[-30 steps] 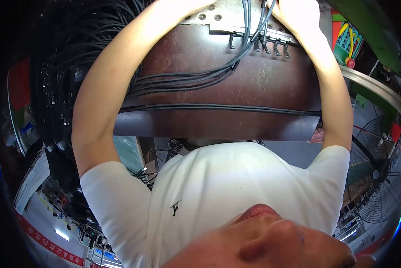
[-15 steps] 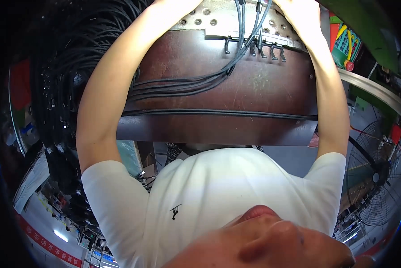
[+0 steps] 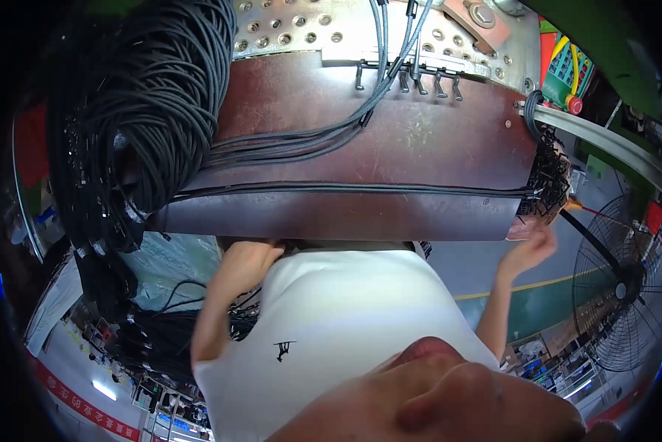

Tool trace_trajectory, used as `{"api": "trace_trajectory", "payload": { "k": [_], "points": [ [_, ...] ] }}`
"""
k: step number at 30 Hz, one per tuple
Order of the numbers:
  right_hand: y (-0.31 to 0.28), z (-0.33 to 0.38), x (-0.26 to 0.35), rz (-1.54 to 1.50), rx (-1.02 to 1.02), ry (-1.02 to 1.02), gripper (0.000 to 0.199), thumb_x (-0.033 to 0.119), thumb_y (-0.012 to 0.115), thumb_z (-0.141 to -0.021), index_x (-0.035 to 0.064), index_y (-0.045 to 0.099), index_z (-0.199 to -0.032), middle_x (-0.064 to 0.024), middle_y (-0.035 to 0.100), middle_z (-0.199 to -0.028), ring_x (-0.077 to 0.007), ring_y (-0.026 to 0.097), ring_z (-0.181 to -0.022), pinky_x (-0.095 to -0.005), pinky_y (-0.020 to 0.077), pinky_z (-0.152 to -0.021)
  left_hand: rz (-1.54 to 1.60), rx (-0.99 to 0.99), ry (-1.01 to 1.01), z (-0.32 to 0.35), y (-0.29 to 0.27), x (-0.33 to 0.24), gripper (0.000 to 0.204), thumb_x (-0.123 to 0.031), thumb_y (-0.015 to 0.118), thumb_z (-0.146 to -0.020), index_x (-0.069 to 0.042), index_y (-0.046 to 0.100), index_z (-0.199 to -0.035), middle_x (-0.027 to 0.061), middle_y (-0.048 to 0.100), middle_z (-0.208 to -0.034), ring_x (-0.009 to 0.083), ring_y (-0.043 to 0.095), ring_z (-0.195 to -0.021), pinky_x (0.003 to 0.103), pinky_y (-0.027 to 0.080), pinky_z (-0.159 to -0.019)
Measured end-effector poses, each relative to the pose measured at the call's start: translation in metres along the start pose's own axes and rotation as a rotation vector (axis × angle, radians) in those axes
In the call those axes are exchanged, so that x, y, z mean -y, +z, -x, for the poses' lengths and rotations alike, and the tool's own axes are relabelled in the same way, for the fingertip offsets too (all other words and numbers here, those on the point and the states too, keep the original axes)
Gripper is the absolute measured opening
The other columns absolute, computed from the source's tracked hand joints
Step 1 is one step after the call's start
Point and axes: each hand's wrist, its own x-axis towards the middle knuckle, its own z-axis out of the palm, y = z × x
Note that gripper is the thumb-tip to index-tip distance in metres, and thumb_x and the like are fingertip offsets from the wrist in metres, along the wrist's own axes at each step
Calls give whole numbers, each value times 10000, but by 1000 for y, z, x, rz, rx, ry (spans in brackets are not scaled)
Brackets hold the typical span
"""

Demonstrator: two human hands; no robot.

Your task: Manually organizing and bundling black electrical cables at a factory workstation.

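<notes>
My left hand (image 3: 247,264) is low by the near edge of the brown work board (image 3: 427,158), next to my white shirt. Its fingers bend inward and are mostly hidden, so what they hold, if anything, does not show. Off the board's lower right corner, my right hand (image 3: 528,254) is smeared by motion, close below a pile of small black parts (image 3: 551,177). Dark grey cables (image 3: 294,147) run over the board and up through a metal fixture (image 3: 331,55) with a row of black levers (image 3: 421,86). Further straight cables (image 3: 346,187) lie along the near side.
A thick bundle of coiled cables (image 3: 172,96) hangs over the left side. At the upper right are a green control panel with a red button (image 3: 575,104) and a metal rail (image 3: 604,129). A black caged fan (image 3: 620,291) stands at the right.
Both hands have come down from the metal fixture at the far side, the left to the near edge, the right beside the board's right corner. The cables remain in the fixture.
</notes>
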Motion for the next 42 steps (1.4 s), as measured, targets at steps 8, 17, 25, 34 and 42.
{"api": "trace_trajectory", "payload": {
  "k": [8, 17, 25, 34, 42],
  "points": [
    [53, 72, -71, 212, 787, -96, 303, 70, 644, -825, 1, 551, -1105, -116, 594, -1068, -261, 557, -960, -367, 445, -834, -49, -827, -33, -66, 55, 58, 188, -149, 579, -825, -18, 666, -929, 190, 656, -889, 395, 610, -828, 475, 488, -737],
    [76, 63, -45, 75, 409, -533, 402, 58, 618, -848, -67, 524, -1218, -231, 574, -1216, -370, 523, -1124, -414, 361, -1007, 124, -959, 21, -82, 61, 66, 226, -216, 575, -845, -42, 658, -962, 197, 650, -1000, 376, 601, -957, 460, 473, -819],
    [127, 33, 34, 34, 633, -854, 393, 152, 511, -965, -43, 462, -1303, -158, 471, -1327, -258, 489, -1167, -360, 396, -958, 543, -954, 111, -71, 37, 37, 379, -385, 667, -786, -98, 701, -1031, 167, 676, -999, 334, 617, -964, 440, 474, -844],
    [61, 51, 109, -159, 1420, -495, 405, 301, 529, -969, -43, 556, -1181, -134, 608, -1049, -195, 579, -870, -300, 457, -727, 294, -655, 771, 116, 24, 95, 457, -395, 423, -1000, -15, 644, -1125, 139, 647, -1144, 248, 607, -1037, 357, 449, -940],
    [72, 61, 181, -311, 1666, -611, 378, 333, 516, -987, -19, 625, -1076, -51, 652, -808, -53, 551, -632, -195, 437, -544, 229, -1758, -1858, 420, 274, 274, 446, -417, 639, -806, -9, 646, -986, 172, 667, -958, 334, 655, -882, 425, 511, -788]
  ]
}}
